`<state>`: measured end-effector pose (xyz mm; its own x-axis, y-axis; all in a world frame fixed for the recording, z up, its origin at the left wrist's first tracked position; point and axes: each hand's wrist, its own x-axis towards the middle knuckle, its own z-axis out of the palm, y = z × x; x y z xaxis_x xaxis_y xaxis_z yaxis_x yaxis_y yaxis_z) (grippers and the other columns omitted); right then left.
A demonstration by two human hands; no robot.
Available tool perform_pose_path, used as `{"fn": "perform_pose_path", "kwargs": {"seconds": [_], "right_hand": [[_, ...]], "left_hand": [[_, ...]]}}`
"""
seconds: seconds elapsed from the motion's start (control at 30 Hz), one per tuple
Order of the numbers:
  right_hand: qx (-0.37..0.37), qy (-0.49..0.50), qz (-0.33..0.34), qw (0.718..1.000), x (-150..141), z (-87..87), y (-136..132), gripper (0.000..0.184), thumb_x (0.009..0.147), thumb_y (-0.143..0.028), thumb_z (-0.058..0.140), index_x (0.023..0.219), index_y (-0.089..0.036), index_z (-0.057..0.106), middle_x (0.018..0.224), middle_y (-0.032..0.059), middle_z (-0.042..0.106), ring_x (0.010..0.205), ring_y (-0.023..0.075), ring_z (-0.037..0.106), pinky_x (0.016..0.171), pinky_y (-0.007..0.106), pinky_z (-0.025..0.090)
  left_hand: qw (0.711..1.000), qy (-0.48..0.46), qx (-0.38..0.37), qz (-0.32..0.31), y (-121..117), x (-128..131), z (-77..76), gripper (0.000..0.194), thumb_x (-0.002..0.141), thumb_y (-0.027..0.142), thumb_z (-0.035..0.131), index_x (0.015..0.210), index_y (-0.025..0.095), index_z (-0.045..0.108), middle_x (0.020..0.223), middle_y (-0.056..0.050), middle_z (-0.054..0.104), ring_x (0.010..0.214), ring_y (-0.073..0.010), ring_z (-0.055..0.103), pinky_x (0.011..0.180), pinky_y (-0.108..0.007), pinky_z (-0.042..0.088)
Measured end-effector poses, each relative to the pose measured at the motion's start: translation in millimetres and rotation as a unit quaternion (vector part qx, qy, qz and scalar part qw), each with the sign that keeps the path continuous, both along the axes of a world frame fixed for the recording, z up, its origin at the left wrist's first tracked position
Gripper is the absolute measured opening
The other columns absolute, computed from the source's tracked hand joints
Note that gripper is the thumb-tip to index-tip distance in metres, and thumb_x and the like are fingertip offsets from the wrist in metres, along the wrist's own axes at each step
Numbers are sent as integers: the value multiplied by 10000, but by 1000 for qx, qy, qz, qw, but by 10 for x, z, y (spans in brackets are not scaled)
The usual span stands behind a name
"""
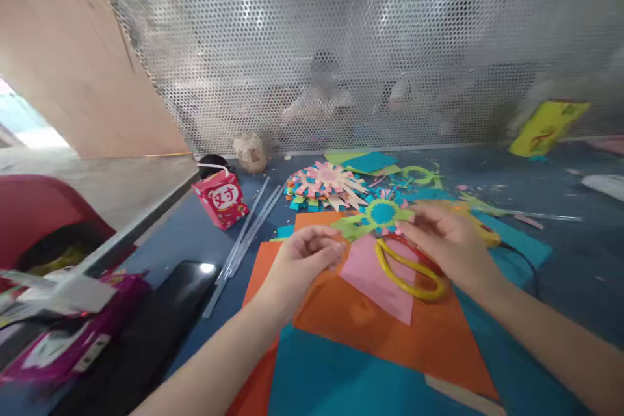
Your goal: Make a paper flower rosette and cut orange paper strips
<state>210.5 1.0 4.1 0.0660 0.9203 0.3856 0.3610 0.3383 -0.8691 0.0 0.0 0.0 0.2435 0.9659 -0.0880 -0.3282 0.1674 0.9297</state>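
Observation:
My right hand [446,237] pinches the right edge of a paper rosette [383,212], which has a blue centre, a green ring and green ribbon-like tails. To the left of the rosette is my left hand [309,257], fingers curled and thumb pressed to the fingertips, apart from the rosette; whatever is between them is too small to tell. Below the hands lie yellow-handled scissors [429,292], partly behind my right hand, on a pink paper sheet [380,283] and orange paper [361,318]. Beyond the rosette sits a pile of finished-looking fringed rosettes [324,182].
Clear glue sticks [244,240], a black phone [192,279] and a red drink carton [223,200] are on the left. A yellow glue gun [487,234] with a black cord lies behind my right hand. Paper scraps litter the table before a perforated metal screen [273,32]; a person sits beyond.

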Motion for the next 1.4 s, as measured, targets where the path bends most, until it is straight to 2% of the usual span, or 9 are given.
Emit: {"fn": "perform_pose_path", "kwargs": {"seconds": [0.17,0.27,0.33,0.5,0.63,0.87,1.1,1.23,1.4], "right_hand": [[-77,112,-10,991,49,39,80,198,655,-299,702,593,-203,541,518,-52,514,494,86,465,499,210,383],[-106,156,-2,982,93,4,153,242,662,-365,681,586,-215,506,468,-60,480,441,85,423,451,221,350],[-107,170,9,980,106,-20,178,247,671,-383,666,593,-221,498,476,-60,485,448,86,427,455,222,350],[-120,179,73,974,52,-34,101,220,672,-354,677,612,-225,510,496,-59,509,470,87,453,483,222,365],[-143,128,150,970,-12,-38,-4,185,710,-332,659,647,-214,531,551,-58,516,481,74,464,507,219,388],[-184,77,208,958,-85,-5,-82,225,697,-341,652,652,-208,476,538,-69,464,423,60,394,414,217,312],[-213,25,256,943,-70,1,-98,87,746,-253,587,778,-194,532,611,-62,505,478,49,418,428,196,290],[-219,35,245,944,-59,13,-93,150,740,-282,595,696,-200,478,553,-85,441,397,27,301,376,201,199],[-225,63,244,941,-31,-3,-73,242,746,-326,615,645,-211,427,513,-87,440,390,44,340,389,211,247]], "left_hand": [[979,-158,31,-128,-83,-60,123,164,709,192,694,847,163,610,574,43,519,517,-57,508,546,-190,417],[947,-183,56,-257,-141,-65,138,121,721,203,678,812,153,616,576,33,500,493,-64,497,528,-217,423],[943,-173,64,-277,-152,-61,126,101,730,200,667,800,150,614,582,28,495,508,-70,499,542,-229,423],[983,-57,139,-108,-84,-52,93,92,772,238,628,805,165,582,604,33,490,563,-72,472,581,-223,382],[969,123,213,23,-31,-35,55,251,702,215,696,885,181,528,750,19,509,709,-97,496,626,-228,381],[986,102,130,-34,-40,69,7,451,681,198,687,1060,181,443,752,23,555,679,-103,552,612,-240,432],[995,49,81,3,-30,58,43,451,642,158,718,1027,165,482,667,53,579,586,-57,539,563,-180,428],[995,60,73,15,-6,41,46,458,611,162,739,995,156,489,623,55,596,569,-68,556,580,-195,441],[992,91,82,10,13,29,38,459,634,196,726,1022,151,484,591,56,596,559,-81,564,556,-202,431]]}}
